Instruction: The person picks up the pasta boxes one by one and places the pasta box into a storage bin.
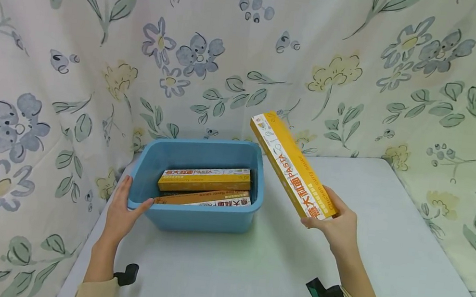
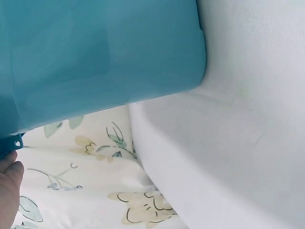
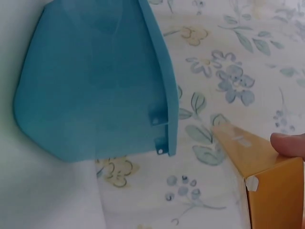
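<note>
My right hand [image 1: 340, 224] grips the near end of a yellow and white pasta box [image 1: 290, 166], thumb on one side and fingers on the other. The box is raised and tilted, its far end up and to the left, beside a blue plastic bin [image 1: 200, 220]. In the right wrist view the thumb [image 3: 288, 144] presses the box's orange side. My left hand [image 1: 121, 216] holds the bin's left end, thumb on the front rim and fingers along the left rim. Inside lie a yellow pasta box [image 1: 206, 181] and an orange-brown and white one [image 1: 203, 200].
The bin stands on a white-covered table [image 1: 207, 271], toward its back left. A floral curtain [image 1: 248, 48] hangs behind the table and along both sides. Black straps [image 1: 327, 293] stick out from both wrists beside beige sleeves.
</note>
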{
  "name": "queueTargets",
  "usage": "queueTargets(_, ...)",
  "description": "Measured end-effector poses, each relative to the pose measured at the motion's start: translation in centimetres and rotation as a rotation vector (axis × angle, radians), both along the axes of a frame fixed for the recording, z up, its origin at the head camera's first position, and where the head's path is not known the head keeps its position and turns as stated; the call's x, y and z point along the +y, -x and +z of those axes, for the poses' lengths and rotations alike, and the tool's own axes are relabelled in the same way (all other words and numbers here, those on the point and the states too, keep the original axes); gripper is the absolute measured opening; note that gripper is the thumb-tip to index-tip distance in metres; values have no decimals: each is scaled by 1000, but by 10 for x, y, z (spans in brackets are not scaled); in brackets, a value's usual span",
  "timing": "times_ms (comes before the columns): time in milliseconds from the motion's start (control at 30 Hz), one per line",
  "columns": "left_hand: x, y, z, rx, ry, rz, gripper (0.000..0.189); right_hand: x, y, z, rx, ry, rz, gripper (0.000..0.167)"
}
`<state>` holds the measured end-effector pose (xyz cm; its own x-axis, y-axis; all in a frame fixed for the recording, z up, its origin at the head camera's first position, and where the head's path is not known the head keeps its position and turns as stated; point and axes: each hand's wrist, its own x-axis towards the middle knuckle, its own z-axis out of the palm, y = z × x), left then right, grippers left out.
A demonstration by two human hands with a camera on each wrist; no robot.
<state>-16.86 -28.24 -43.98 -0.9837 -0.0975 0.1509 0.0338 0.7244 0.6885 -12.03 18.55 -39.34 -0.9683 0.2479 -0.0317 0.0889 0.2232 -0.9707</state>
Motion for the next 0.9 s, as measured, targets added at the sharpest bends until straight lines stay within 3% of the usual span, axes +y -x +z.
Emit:
queueTargets(500,-1,1,-2,4,-5,-5,93,-23,39,17,69,52,187,88)
queueTargets(733,0,0,-1,-2,-11,-7,93,-31,53,20,95,18,235,87)
queueTargets(900,0,0,0,-9,-7,0,93,-38,66,25,122,-1,316,88)
